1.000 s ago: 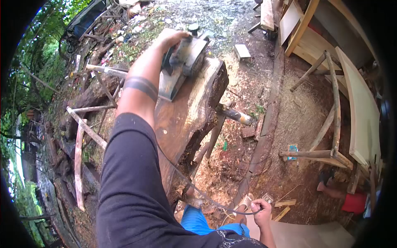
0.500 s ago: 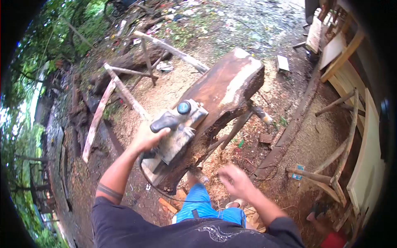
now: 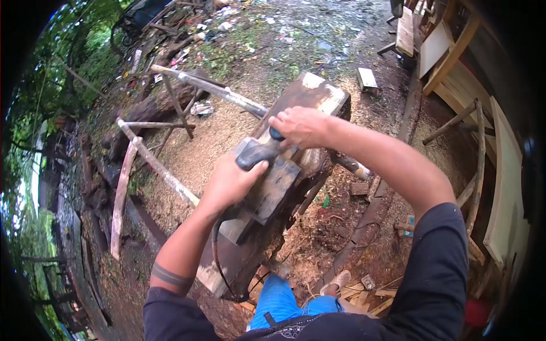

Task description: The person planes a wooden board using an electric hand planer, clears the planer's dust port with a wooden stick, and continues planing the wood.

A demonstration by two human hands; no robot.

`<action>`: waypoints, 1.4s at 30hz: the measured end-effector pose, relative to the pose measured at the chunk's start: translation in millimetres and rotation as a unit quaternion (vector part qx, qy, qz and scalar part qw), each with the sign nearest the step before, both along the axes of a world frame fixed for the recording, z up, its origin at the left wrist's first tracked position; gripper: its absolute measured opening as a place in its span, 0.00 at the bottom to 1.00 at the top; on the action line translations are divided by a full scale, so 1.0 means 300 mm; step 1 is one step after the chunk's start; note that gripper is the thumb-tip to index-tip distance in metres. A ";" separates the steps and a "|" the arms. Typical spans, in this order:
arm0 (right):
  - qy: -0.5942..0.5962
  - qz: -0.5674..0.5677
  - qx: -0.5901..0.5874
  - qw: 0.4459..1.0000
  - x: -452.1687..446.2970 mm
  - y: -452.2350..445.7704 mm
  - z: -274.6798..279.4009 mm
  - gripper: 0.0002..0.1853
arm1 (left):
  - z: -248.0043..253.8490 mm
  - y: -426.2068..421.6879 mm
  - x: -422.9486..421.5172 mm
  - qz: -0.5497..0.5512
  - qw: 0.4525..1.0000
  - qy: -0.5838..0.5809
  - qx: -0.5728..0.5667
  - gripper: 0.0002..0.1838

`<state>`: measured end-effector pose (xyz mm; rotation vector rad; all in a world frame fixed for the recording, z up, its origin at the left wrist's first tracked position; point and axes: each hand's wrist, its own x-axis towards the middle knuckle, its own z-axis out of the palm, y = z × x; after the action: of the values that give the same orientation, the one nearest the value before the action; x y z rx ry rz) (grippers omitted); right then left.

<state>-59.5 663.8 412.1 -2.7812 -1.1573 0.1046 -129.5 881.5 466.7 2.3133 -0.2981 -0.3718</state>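
A dusty power planer [image 3: 273, 190] rests on a thick wooden slab [image 3: 307, 94], which lies on pole supports. My left hand [image 3: 232, 181] is wrapped round the planer's black rear handle. On the front knob, a dark blue-black piece, my right hand [image 3: 298, 128] is closed, its fingers curled over the top. The slab has a dark brown face with a pale streak near its far right edge. A black cord [image 3: 215, 250] hangs from the planer's rear and curves down by the slab's near end.
Pole trestles [image 3: 165, 170] stand to the left, and a log [image 3: 142, 113] lies behind them. At the right are leaning boards [image 3: 506, 182] and another pole frame [image 3: 479, 165]. A small pale block [image 3: 367, 78] sits on the ground beyond the slab. Wood shavings cover the ground.
My right hand has come up from beside my lap and closed on the planer's front knob. The planer has shifted slightly, and the view has turned a little.
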 end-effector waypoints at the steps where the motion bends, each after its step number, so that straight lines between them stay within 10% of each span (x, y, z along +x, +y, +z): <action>1: 0.010 -0.023 -0.022 0.999 0.023 -0.041 0.016 0.26 | -0.002 -0.046 0.042 0.000 1.000 0.024 0.005 0.15; 10: 0.026 -0.259 -0.088 0.961 0.249 -0.298 0.024 0.27 | -0.063 -0.389 0.403 0.009 1.000 0.010 0.012 0.22; 16: -0.432 -0.400 0.171 0.790 0.073 -0.635 -0.025 0.25 | -0.112 -0.668 0.626 -0.043 0.998 -0.039 -0.033 0.21; 20: 0.035 -0.555 0.566 0.609 -0.696 -0.196 -0.351 0.25 | -0.109 -0.681 0.642 -0.027 0.999 -0.040 -0.023 0.20; 22: 0.145 -0.499 0.427 0.740 -1.042 0.097 -0.710 0.36 | -0.074 -0.589 0.572 -0.018 0.999 -0.032 -0.033 0.20; 24: 0.356 -0.440 0.368 0.738 -1.324 0.404 -0.973 0.45 | -0.085 -0.478 0.464 0.006 1.000 -0.019 -0.018 0.21; 25: 0.309 -0.338 0.382 0.803 -1.389 0.508 -1.038 0.47 | -0.097 -0.412 0.420 0.035 0.999 -0.017 -0.008 0.22; 28: 0.437 -0.432 0.460 0.641 -1.420 0.638 -0.955 0.47 | -0.028 -0.189 0.169 -0.012 0.998 0.006 0.062 0.19; 33: 0.608 -0.336 0.473 0.543 -1.637 0.548 -1.105 0.38 | 0.012 0.162 -0.223 0.076 0.993 0.087 0.025 0.12; 38: 0.393 -0.647 0.382 0.530 -1.975 0.136 -1.246 0.19 | 0.021 0.405 -0.511 0.139 0.982 0.120 0.032 0.16; 39: 0.356 -0.630 0.552 0.415 -2.066 0.037 -1.281 0.16 | 0.019 0.398 -0.521 0.138 0.983 0.113 0.038 0.16; 40: 0.287 -0.674 0.450 0.510 -2.147 -0.065 -1.269 0.15 | 0.019 0.389 -0.526 0.140 0.983 0.109 0.046 0.16; 42: 0.333 -0.753 0.336 0.457 -2.305 -0.218 -1.208 0.14 | 0.017 0.339 -0.489 0.135 0.985 0.096 0.045 0.17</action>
<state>-751.2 598.5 49.8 -1.6417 1.2823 0.3538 -276.1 983.2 471.8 2.3445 0.1304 -0.4746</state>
